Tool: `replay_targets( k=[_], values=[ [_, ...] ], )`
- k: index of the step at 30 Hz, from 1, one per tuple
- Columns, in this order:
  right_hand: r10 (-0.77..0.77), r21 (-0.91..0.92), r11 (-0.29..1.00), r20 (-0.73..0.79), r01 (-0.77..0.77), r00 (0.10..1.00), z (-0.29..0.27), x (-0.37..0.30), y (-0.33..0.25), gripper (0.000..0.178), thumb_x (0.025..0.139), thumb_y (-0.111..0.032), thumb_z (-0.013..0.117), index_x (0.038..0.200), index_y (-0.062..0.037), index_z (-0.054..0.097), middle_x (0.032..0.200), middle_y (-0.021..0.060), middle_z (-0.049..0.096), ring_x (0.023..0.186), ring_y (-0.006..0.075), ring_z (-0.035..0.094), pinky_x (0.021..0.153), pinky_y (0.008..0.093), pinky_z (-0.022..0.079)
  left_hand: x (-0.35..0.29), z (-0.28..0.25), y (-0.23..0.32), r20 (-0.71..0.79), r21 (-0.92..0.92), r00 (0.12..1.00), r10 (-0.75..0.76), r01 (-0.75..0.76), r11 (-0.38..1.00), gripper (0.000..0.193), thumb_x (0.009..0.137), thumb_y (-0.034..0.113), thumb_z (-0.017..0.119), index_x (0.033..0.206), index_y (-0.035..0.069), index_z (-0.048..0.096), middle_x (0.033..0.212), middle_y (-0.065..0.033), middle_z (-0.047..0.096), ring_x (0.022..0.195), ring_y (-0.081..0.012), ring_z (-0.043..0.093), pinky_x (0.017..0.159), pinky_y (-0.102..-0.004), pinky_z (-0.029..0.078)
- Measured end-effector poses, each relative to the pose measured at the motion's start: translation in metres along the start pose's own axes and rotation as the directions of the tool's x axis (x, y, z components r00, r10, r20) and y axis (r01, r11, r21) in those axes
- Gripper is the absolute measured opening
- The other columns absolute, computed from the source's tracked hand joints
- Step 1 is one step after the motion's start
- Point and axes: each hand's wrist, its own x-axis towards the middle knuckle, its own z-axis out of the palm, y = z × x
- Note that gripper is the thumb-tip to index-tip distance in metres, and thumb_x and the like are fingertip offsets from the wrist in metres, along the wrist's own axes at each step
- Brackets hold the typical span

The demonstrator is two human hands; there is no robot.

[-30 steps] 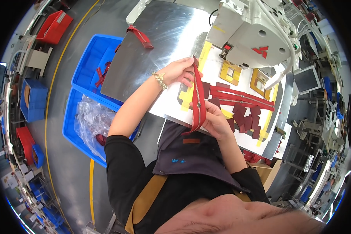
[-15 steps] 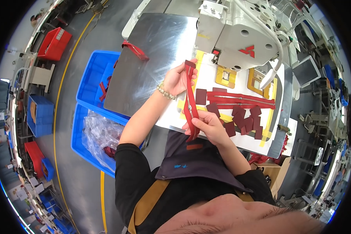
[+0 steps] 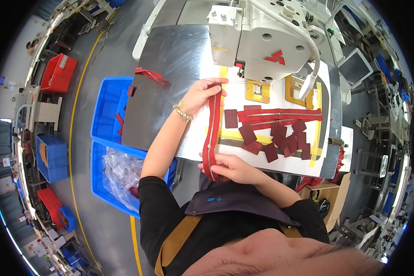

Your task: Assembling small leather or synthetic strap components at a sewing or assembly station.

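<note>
A red zipper [image 3: 212, 124] with a metal slider is stretched lengthwise between my hands over the table's near edge. My left hand [image 3: 200, 97] pinches its far end, beside the sewing machine [image 3: 273, 43]; the fingers cover that end. My right hand [image 3: 234, 168] is closed on its near end, in front of my apron, and the tip curls under the fingers. To the right on the white work surface lie more red zippers [image 3: 303, 113], side by side. Several maroon rectangular patches [image 3: 271, 152] are scattered just nearer than those.
Yellow clamp frames [image 3: 250, 94] sit below the machine head. Another red zipper [image 3: 147, 73] lies on the metal tabletop [image 3: 170, 55] at left. Blue bins [image 3: 101, 108] stand beside the table, one holding clear plastic [image 3: 119, 168]. An open cardboard box [image 3: 338, 198] is at right.
Both hands and the zipper have shifted left in the picture, and the right hand sits lower. The maroon patch seen at the zipper's far end is now hidden by my left fingers.
</note>
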Motion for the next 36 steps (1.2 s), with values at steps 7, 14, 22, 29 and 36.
replay_targets(
  k=[7,14,22,29,36],
  values=[
    [0.097,-0.279,0.959,0.198,-0.039,0.975,-0.009,-0.002,0.001,0.041,0.094,-0.016,0.054,0.13,0.0008,0.045,0.11,0.0121,0.061,0.094,0.0163,0.062,0.081,0.0282,0.047,-0.01,-0.003,0.003,0.135,0.166,0.989,-0.059,0.036,0.985,0.047,0.091,0.006,0.054,0.135,-0.003,0.041,0.112,-0.0154,0.064,0.091,-0.0212,0.068,0.078,-0.0276,0.054],
    [0.021,-0.349,0.937,0.028,-0.009,0.999,-0.027,-0.002,-0.025,0.039,0.092,-0.008,0.056,0.13,-0.0013,0.051,0.106,0.0125,0.065,0.093,0.0157,0.065,0.081,0.027,0.051,-0.013,-0.001,0.001,0.173,0.086,0.984,-0.035,0.02,0.996,0.052,0.088,-0.001,0.053,0.138,-0.003,0.037,0.117,-0.0177,0.061,0.096,-0.0236,0.067,0.087,-0.0312,0.051],
    [-0.208,-0.385,0.922,-0.566,-0.033,0.798,-0.054,0.005,-0.048,0.02,0.092,-0.003,0.055,0.109,0.001,0.063,0.084,0.0065,0.066,0.068,0.0093,0.063,0.06,0.0214,0.05,-0.019,0.008,0.004,0.087,0.007,0.994,-0.066,0.065,0.998,0.056,0.089,-0.003,0.05,0.142,-0.001,0.03,0.116,-0.0194,0.061,0.094,-0.0229,0.067,0.085,-0.0295,0.052],
    [-0.416,-0.711,0.698,-0.501,-0.085,0.759,-0.077,0.018,-0.062,0.018,0.085,-0.003,0.061,0.103,-0.0005,0.065,0.074,0.0072,0.062,0.058,0.0122,0.056,0.055,0.0246,0.046,-0.023,0.007,0.009,0.085,0.027,0.99,-0.117,0.115,0.993,0.055,0.09,-0.002,0.052,0.141,-0.003,0.032,0.108,-0.0178,0.065,0.091,-0.0191,0.067,0.083,-0.0265,0.052],
    [-0.14,-0.36,0.929,-0.569,-0.092,0.811,-0.102,0.036,-0.06,0.018,0.093,-0.007,0.055,0.106,0.0018,0.064,0.078,0.0055,0.063,0.063,0.0091,0.06,0.059,0.0212,0.049,-0.024,0.009,0.009,0.112,0.015,0.989,-0.095,0.094,0.995,0.062,0.086,-0.007,0.054,0.142,-0.003,0.03,0.11,-0.0167,0.064,0.098,-0.0192,0.065,0.088,-0.028,0.05]
  ],
)
